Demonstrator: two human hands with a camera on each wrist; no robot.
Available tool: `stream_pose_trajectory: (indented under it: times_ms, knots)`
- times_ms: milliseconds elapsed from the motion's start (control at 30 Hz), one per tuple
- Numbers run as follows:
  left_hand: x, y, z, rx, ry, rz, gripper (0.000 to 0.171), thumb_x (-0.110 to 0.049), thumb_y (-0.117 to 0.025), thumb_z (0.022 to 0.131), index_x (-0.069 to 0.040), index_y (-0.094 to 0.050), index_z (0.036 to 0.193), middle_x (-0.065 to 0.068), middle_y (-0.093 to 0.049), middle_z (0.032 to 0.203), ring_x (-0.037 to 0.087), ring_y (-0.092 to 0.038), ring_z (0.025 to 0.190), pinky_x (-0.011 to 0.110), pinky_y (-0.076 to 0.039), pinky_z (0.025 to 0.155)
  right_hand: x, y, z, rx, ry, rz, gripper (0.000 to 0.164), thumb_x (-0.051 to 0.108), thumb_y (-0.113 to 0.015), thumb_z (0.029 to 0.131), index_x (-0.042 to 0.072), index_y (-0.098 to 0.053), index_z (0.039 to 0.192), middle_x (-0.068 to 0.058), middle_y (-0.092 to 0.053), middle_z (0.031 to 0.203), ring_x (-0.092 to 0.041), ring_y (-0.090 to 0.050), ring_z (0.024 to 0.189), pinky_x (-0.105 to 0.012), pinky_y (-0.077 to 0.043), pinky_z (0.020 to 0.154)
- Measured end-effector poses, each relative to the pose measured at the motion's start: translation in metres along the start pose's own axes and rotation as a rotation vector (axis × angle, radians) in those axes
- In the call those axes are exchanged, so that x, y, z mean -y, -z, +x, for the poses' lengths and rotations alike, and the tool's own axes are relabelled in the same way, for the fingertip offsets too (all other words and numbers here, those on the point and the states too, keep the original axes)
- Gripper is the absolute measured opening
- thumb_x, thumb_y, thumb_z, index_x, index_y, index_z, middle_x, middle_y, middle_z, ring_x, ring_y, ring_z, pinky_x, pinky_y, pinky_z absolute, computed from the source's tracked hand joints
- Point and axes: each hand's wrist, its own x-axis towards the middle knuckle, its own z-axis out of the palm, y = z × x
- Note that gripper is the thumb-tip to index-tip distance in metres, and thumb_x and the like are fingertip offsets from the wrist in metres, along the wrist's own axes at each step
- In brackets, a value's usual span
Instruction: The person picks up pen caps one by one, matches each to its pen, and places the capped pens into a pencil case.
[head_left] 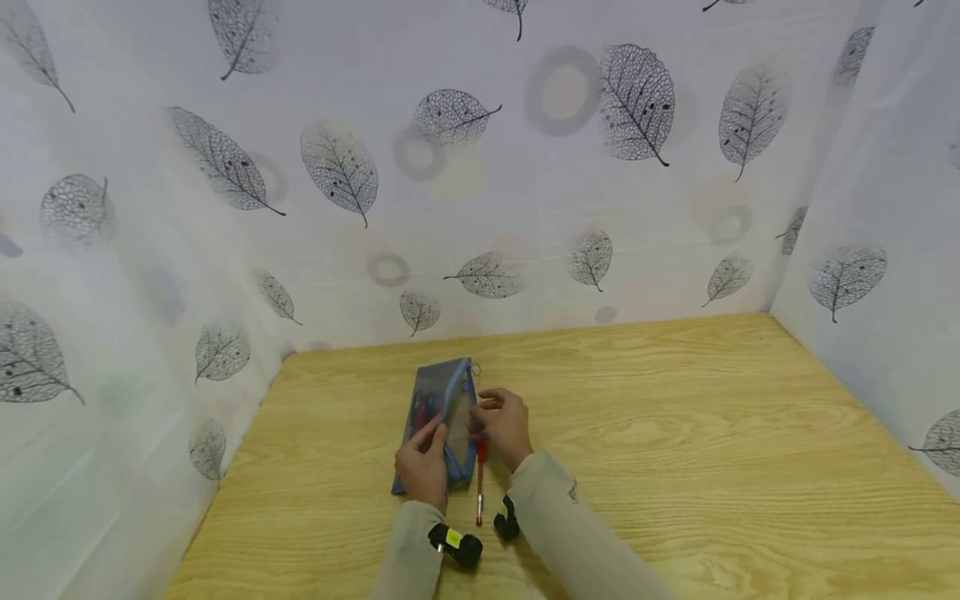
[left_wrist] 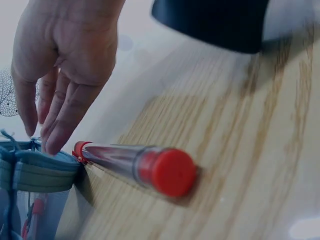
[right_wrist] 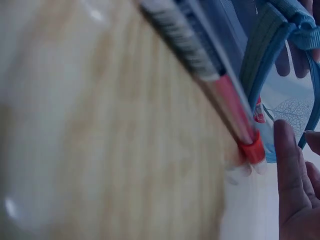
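Note:
A blue zip pencil pouch (head_left: 405,467) with clear mesh sides lies on the table, its mouth spread apart on the right side. My left hand (head_left: 424,468) pinches the edge of that mouth between thumb and fingers. At the other side of the mouth is my right hand (head_left: 507,427); in the left wrist view its fingers (left_wrist: 67,117) reach down, fairly straight, to the pouch's rim (left_wrist: 45,172). A red pen (head_left: 480,492) lies close beside the pouch, its red end (left_wrist: 175,172) large in the left wrist view. Red writing tools show through the mesh.
The wood-grain table (head_left: 675,433) stretches far to the right. A pale curtain (head_left: 480,200) printed with leaves stands behind and along both sides. Black wrist cameras (head_left: 461,550) on both sleeves hang close to the near end of the pen.

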Motion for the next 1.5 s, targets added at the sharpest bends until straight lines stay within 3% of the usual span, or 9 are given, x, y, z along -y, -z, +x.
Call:
stream_pose_trajectory:
  times_ms: [300, 500, 600, 867, 1267, 1500]
  knots:
    - [0.002, 0.001, 0.000, -0.002, -0.004, 0.014, 0.018, -0.015, -0.069, 0.090, -0.012, -0.076, 0.107, 0.010, -0.070, 0.108, 0.023, -0.064, 0.099, 0.033, -0.052, 0.080, -0.006, 0.005, -0.010, -0.091, 0.026, -0.157, 0.032, 0.003, -0.071, 0.083, -0.008, -0.063, 0.112, -0.012, -0.067, 0.080, -0.010, -0.054, 0.046, -0.023, -0.047, 0.042]
    - [0.003, 0.000, 0.001, -0.005, -0.001, 0.002, 0.018, -0.013, -0.069, 0.090, -0.012, -0.076, 0.106, 0.010, -0.070, 0.109, 0.023, -0.064, 0.101, 0.023, -0.049, 0.076, -0.013, 0.006, -0.021, -0.079, -0.027, -0.182, 0.034, 0.004, -0.069, 0.082, -0.007, -0.062, 0.114, -0.008, -0.065, 0.064, -0.007, -0.045, 0.033, -0.020, -0.035, 0.034]
    - [0.003, 0.001, 0.001, -0.005, 0.003, 0.000, 0.018, -0.013, -0.069, 0.090, -0.012, -0.076, 0.107, 0.010, -0.070, 0.110, 0.023, -0.063, 0.102, 0.023, -0.049, 0.077, -0.016, 0.006, -0.024, -0.072, -0.038, -0.192, 0.034, 0.005, -0.069, 0.082, -0.006, -0.062, 0.113, -0.005, -0.059, 0.053, -0.007, -0.042, 0.030, -0.020, -0.033, 0.031]
    - [0.001, 0.002, -0.001, -0.004, -0.003, -0.003, 0.018, -0.012, -0.068, 0.090, -0.011, -0.075, 0.107, 0.011, -0.070, 0.110, 0.023, -0.063, 0.103, 0.037, -0.051, 0.084, -0.022, 0.005, -0.027, -0.101, -0.055, -0.243, 0.031, 0.008, -0.073, 0.081, -0.005, -0.064, 0.108, -0.001, -0.057, 0.053, -0.006, -0.042, 0.031, -0.021, -0.035, 0.032]
    - [0.002, 0.002, -0.003, -0.027, -0.048, 0.038, 0.017, -0.012, -0.070, 0.088, -0.012, -0.077, 0.103, 0.011, -0.071, 0.105, 0.024, -0.066, 0.098, 0.031, -0.052, 0.077, -0.021, 0.005, -0.028, -0.091, -0.050, -0.375, 0.022, 0.007, -0.073, 0.078, -0.004, -0.066, 0.096, -0.003, -0.057, 0.052, -0.006, -0.046, 0.032, -0.022, -0.040, 0.034]
    - [0.002, 0.000, -0.003, -0.034, -0.039, 0.037, 0.017, -0.012, -0.070, 0.088, -0.012, -0.077, 0.103, 0.010, -0.071, 0.106, 0.024, -0.065, 0.099, 0.032, -0.051, 0.080, -0.018, 0.007, -0.030, -0.032, -0.093, -0.353, 0.008, 0.005, -0.069, 0.079, -0.001, -0.065, 0.083, -0.004, -0.060, 0.054, -0.008, -0.049, 0.034, -0.024, -0.045, 0.034]
